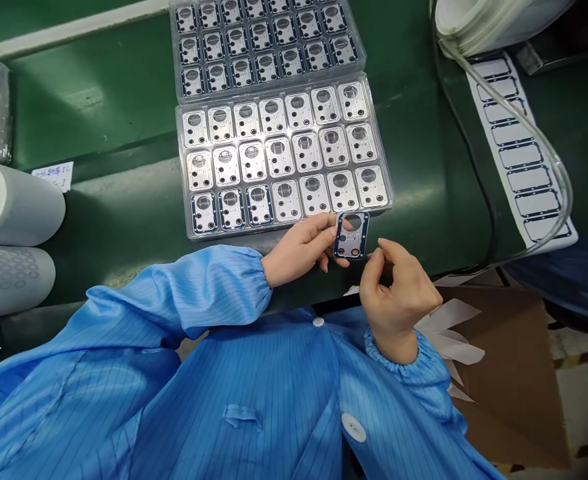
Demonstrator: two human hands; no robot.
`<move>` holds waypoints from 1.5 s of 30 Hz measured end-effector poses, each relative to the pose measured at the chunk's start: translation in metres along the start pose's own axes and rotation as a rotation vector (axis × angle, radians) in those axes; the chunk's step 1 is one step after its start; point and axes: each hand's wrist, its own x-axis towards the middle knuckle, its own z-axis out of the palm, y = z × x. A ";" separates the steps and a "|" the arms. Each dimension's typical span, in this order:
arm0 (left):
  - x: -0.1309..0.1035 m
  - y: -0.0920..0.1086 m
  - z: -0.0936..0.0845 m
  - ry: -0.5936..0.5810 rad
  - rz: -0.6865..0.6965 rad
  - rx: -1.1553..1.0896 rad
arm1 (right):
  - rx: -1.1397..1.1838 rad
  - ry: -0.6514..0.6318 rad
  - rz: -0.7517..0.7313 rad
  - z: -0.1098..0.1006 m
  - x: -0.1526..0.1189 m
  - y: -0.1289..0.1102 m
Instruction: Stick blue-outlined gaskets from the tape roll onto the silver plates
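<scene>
Head view: the left hand (304,247) pinches the dark-bordered metal plate (350,245) by one edge, probably so its face stays exposed; the right hand (399,283), fingertips closed together, sits just beside it, its grip contents unclear. Beyond both hands lies the tray (185,193).

A green counter (139,127) is seen. Two clear trays (187,227) of metal plates (279,157) are laid edge to edge near its middle. White rolls (19,200) are placed at the left, beside a handwritten label (57,175). At the right, a strip of blue-edged frames (523,157) is crossed by a clear tube (539,130).
</scene>
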 end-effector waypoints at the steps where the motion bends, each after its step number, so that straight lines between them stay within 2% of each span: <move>1: 0.000 0.000 0.000 -0.005 0.001 0.000 | 0.052 -0.012 0.032 0.000 0.001 0.000; 4: -0.001 -0.001 0.000 -0.019 0.009 -0.002 | 0.243 -0.089 0.158 -0.003 0.004 -0.001; 8: -0.002 -0.002 0.000 -0.028 0.025 0.023 | 0.484 -0.253 0.373 -0.006 0.010 -0.003; 12: -0.003 -0.004 0.001 -0.029 0.049 0.068 | 0.566 -0.307 0.429 -0.003 0.014 -0.003; 28: -0.007 -0.002 0.002 -0.037 0.028 0.169 | 0.501 -0.214 0.293 0.000 0.017 -0.002; 30: -0.007 -0.003 0.002 -0.042 0.034 0.177 | 0.457 -0.185 0.218 0.001 0.019 0.001; 35: -0.007 -0.003 0.002 -0.041 0.033 0.222 | 0.232 -0.126 -0.107 0.001 0.026 0.007; 38: -0.007 0.000 0.003 -0.025 0.010 0.241 | 0.130 -0.092 -0.206 -0.002 0.027 0.007; 41: -0.007 0.001 0.004 -0.018 -0.007 0.224 | 0.156 -0.096 -0.200 -0.006 0.030 0.006; 45: -0.006 0.001 0.004 -0.021 -0.005 0.256 | 0.307 -0.161 -0.176 -0.014 0.037 0.009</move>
